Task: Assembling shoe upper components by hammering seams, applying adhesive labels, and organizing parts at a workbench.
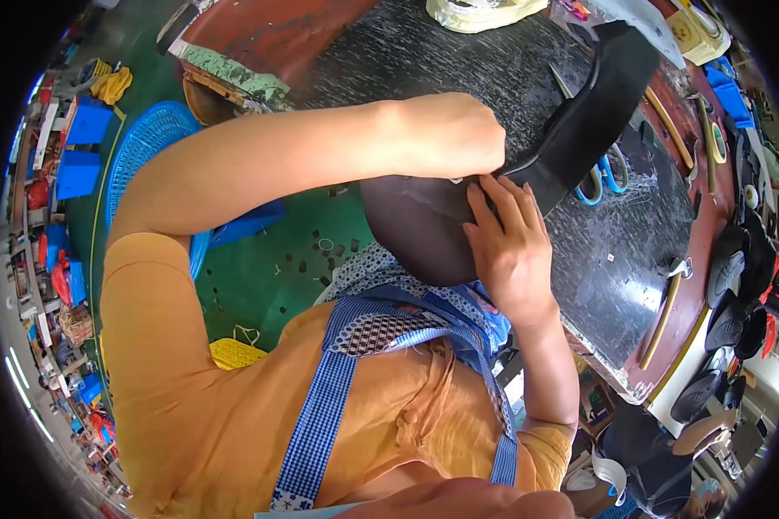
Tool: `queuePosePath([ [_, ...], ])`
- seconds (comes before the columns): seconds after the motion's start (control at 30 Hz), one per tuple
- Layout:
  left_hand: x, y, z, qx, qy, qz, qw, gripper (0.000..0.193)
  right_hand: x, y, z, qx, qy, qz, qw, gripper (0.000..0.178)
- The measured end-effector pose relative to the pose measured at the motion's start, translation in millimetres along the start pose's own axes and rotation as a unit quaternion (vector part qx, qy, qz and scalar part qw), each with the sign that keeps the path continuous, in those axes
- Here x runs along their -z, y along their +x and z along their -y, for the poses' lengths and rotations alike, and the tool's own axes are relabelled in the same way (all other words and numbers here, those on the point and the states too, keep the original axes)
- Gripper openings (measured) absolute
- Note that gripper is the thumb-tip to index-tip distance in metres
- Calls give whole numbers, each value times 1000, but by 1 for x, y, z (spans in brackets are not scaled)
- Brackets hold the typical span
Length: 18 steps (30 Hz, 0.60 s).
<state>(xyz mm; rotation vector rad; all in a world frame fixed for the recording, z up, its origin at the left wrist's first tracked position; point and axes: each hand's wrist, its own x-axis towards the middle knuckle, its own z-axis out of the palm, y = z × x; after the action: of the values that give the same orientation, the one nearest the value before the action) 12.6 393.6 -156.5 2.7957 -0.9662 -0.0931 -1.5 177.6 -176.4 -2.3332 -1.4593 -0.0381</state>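
Observation:
A black, leather-like curved piece (590, 111) with a raised seam lies across the table edge, its broad rounded flap (420, 229) hanging over my lap. My left hand (459, 137) is closed in a fist at the seam's near end; its fingers are turned away, so what they grip is hidden. Against the flap, close beside that fist, my right hand (512, 251) presses its bent fingers and holds the piece. Blue-handled scissors (601, 182) rest on the table, partly under the black piece, with a blade tip showing beyond it.
The dark, scuffed table (640, 242) carries a hammer (666, 316) at the right and more wooden-handled tools behind. Black shoes (725, 264) line a shelf beyond. A blue basket (151, 134) stands left. Dark scraps litter the green floor (260, 294). Another person (653, 454) is at lower right.

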Motion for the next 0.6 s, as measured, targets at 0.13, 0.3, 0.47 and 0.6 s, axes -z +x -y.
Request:
queuePosePath([
  [0.13, -1, 20, 3, -76, 73, 24, 994, 11, -1, -2, -15, 11, -10, -16, 1000, 51],
  [0.3, -18, 22, 23, 34, -76, -64, 994, 10, 9, -1, -21, -9, 5, -15, 1000, 49],
  [0.47, -7, 18, 27, -10, -178, -115, 977, 12, 13, 1, -22, -21, 2, -11, 1000, 49],
  [0.6, -9, 28, 18, -26, -6, -52, 998, 11, 12, 4, -24, -27, 7, -10, 1000, 49],
])
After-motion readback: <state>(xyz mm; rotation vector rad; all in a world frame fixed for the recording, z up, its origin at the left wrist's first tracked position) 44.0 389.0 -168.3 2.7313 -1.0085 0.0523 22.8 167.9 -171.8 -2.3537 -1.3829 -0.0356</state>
